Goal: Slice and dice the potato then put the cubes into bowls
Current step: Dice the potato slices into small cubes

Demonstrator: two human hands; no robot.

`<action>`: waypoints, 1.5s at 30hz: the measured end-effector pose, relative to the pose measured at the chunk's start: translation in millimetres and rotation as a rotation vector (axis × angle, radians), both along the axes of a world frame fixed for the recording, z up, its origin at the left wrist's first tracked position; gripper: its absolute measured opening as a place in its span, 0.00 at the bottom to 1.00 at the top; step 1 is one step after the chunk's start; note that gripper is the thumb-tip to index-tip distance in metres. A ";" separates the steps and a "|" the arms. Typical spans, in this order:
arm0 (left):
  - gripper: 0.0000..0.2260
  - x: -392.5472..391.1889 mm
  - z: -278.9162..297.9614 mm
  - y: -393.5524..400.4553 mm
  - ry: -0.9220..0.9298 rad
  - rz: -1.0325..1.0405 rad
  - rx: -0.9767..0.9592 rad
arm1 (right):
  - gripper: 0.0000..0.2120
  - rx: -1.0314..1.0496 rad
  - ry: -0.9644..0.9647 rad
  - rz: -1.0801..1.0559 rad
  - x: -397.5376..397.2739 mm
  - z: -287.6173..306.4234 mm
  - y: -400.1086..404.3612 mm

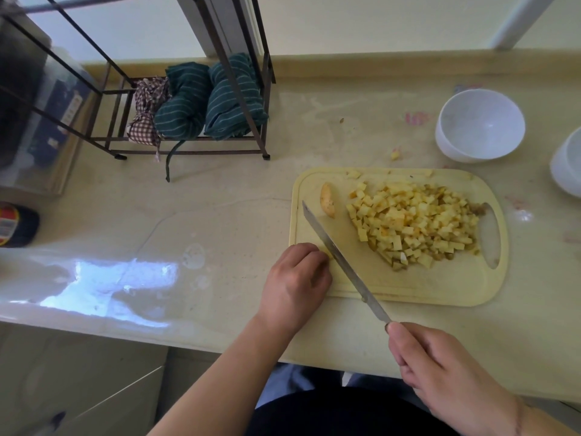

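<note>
A pile of diced potato cubes (415,221) lies on the right half of the yellow cutting board (424,284). A potato end piece with skin (327,200) sits near the board's far left corner. My right hand (440,372) grips the handle of a long knife (339,259), whose blade slants across the board's left side with its tip near the end piece. My left hand (295,284) rests on the board's front left corner, fingers curled down right beside the blade; what lies under them is hidden. Two empty white bowls (449,149) (566,165) stand behind the board at the right.
One stray cube (395,155) lies on the counter between the board and the nearer bowl. A metal rack (188,146) with rolled cloths (201,102) stands at the back left. A dark bottle (15,226) lies at the far left. The counter's front edge runs just below my hands.
</note>
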State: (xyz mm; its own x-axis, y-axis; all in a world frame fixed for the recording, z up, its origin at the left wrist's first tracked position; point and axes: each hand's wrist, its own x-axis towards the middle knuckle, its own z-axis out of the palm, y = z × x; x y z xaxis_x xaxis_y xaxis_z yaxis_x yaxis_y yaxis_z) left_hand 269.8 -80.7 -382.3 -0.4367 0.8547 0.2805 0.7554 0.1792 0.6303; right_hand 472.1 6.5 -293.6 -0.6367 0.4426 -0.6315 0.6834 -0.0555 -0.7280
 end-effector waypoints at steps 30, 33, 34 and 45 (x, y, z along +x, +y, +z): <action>0.04 0.5 -0.8 -3.3 -0.010 0.028 0.029 | 0.25 -0.043 -0.053 -0.038 -11.6 -0.3 7.5; 0.03 0.5 -1.2 -8.3 -0.019 0.055 0.047 | 0.24 -0.073 -0.027 -0.023 -11.5 3.1 6.0; 0.03 -0.1 -1.5 -9.9 -0.020 0.064 0.048 | 0.24 -0.087 -0.012 -0.019 -11.0 4.3 5.3; 0.04 -0.8 -1.3 -8.2 -0.007 0.049 0.024 | 0.33 -0.026 0.002 0.043 -1.9 -0.2 -2.9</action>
